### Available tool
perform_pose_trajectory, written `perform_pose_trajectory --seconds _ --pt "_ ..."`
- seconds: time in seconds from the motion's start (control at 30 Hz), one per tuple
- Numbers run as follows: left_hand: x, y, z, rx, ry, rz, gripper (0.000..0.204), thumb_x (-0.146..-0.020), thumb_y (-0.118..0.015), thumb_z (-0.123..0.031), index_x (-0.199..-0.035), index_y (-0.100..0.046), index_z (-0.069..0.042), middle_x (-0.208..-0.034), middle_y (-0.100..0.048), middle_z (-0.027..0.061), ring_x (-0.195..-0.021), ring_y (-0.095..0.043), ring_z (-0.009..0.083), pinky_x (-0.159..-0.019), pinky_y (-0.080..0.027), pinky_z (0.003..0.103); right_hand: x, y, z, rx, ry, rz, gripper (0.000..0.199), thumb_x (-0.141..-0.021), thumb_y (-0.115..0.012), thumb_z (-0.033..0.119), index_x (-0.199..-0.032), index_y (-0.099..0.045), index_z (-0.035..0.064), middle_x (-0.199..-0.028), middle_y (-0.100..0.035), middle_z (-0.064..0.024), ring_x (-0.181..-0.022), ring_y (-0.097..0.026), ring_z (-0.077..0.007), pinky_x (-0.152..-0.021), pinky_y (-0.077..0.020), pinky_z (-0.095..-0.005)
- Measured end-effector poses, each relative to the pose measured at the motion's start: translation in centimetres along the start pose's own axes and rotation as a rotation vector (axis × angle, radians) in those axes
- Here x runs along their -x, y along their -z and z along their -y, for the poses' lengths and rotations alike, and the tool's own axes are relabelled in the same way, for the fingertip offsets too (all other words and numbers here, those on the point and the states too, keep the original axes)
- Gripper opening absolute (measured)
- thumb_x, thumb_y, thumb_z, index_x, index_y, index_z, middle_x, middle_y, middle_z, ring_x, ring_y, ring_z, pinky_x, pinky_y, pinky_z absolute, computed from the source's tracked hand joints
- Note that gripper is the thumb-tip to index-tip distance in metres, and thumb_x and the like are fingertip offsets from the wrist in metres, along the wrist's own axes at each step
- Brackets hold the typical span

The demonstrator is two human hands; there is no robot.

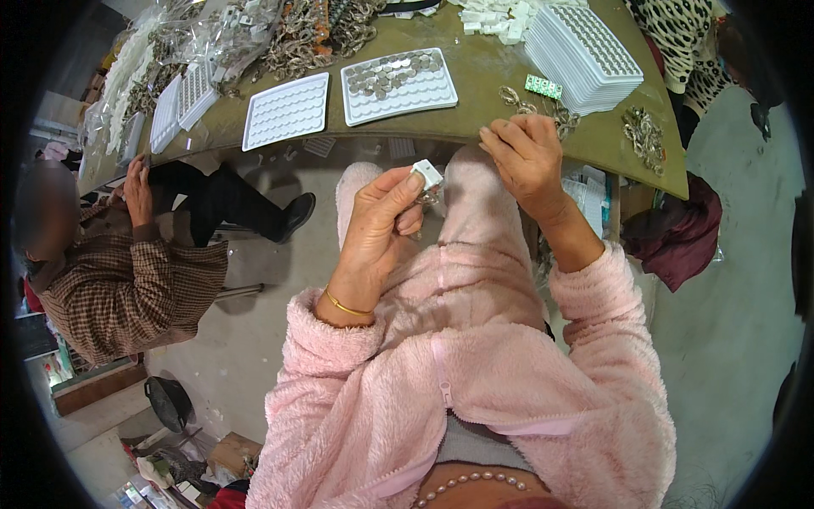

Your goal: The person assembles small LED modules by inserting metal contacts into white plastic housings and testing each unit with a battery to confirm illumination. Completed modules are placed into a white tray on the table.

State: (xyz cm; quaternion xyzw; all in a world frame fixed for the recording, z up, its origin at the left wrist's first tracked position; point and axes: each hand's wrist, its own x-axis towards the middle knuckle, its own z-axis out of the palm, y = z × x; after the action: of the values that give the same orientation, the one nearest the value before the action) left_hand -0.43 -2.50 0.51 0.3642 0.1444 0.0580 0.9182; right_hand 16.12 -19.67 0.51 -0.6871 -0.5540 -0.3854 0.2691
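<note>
My left hand [378, 216] is closed over my lap, thumb and fingers pinching a small white plastic case [427, 174]. Something thin and shiny hangs just beneath that case, too small to make out. Raised at the table's front edge, my right hand [530, 161] has its fingers curled in; whatever they hold, if anything, is hidden. Just beyond it lie a green circuit board panel [543, 86] and a loose bunch of silvery wire leads [517, 101]. A white tray [373, 109] nearby carries many round silver button cells.
Another white tray [286, 112] lies to the left, and a tall stack of white trays [585, 51] stands at the right. More wire leads [644, 140] sit by the right corner. Plastic bags and white parts [229, 42] crowd the far left. A person [136, 288] sits at left.
</note>
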Motion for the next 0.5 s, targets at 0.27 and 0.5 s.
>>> perform_pose_trajectory --seconds 0.27,0.5 --pt "-0.11 -0.05 0.02 -0.062 0.001 -0.018 0.021 -0.097 -0.066 -0.02 -0.104 -0.065 -0.001 -0.095 -0.068 0.0091 -0.056 -0.041 0.0054 -0.05 -0.032 0.019 -0.09 0.03 -0.86 -0.11 -0.072 0.028 0.021 -0.066 -0.074 0.005 -0.086 -0.066 0.0013 -0.088 -0.063 -0.0062 -0.079 -0.058 -0.0248 -0.067 -0.0466 -0.0374" --pt "-0.36 -0.06 0.22 -0.032 0.007 -0.014 0.021 -0.097 -0.066 -0.02 -0.104 -0.065 0.0 -0.092 -0.068 0.0101 -0.055 -0.041 0.0057 -0.05 -0.033 0.02 0.11 0.03 -0.79 -0.081 -0.035 0.083 0.031 -0.067 -0.078 0.002 -0.096 -0.068 0.0016 -0.092 -0.064 -0.0082 -0.077 -0.057 -0.0269 -0.066 -0.0469 -0.0371"
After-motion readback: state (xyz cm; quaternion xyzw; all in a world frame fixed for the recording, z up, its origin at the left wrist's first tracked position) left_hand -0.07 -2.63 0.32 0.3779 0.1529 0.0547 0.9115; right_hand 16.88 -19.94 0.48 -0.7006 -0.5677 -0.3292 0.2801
